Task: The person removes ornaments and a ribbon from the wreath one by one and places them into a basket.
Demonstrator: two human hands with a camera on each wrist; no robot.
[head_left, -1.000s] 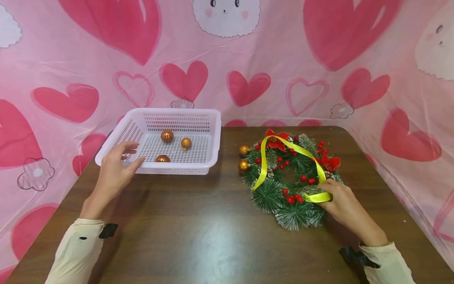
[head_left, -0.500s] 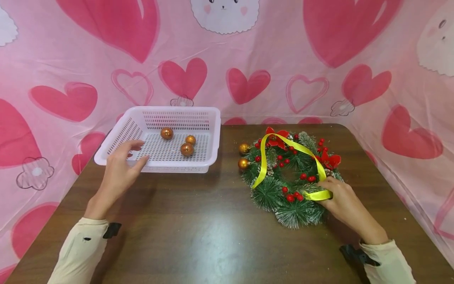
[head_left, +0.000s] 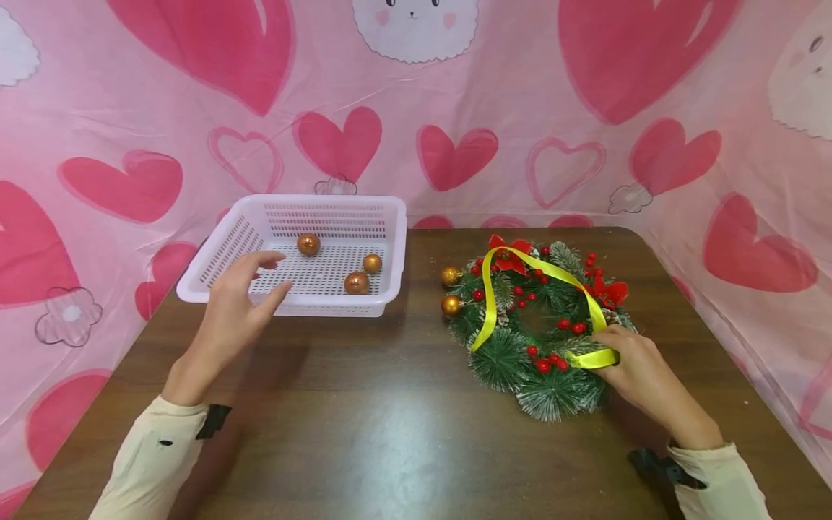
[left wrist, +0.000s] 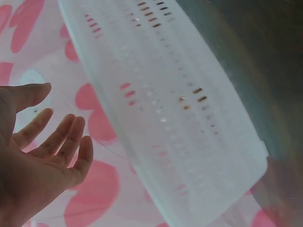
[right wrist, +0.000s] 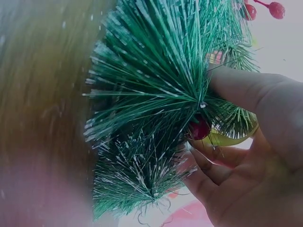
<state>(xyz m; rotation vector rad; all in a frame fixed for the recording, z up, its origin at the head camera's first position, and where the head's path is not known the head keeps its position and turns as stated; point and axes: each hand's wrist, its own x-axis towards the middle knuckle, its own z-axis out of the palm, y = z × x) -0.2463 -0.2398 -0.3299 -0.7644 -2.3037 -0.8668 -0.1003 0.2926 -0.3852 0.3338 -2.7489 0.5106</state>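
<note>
At the near right edge of the Christmas wreath, the right hand grips a frosted pine sprig between thumb and curled fingers. A yellow satin ribbon loops over the greenery and runs right up to that hand; whether the fingers pinch it too I cannot tell. The wreath lies on the right side of the dark wood-grain table, dressed with red berries and red poinsettias, and two gold baubles sit at its left edge. The right hand keeps the same hold as a second ago.

On the left, the left hand hovers by the near left of the white perforated plastic basket — fingers loosely bent and spread, apart from the basket in the left wrist view. It has drifted slightly to the right. Inside the basket, one shiny copper bauble stays toward the back, while the other copper bauble has rolled from the near wall to the right end — the gold glitter bauble has shifted rightward as well and rests just beside it. Cream sleeves cover both forearms. Behind hangs a pink backdrop printed with hearts.
</note>
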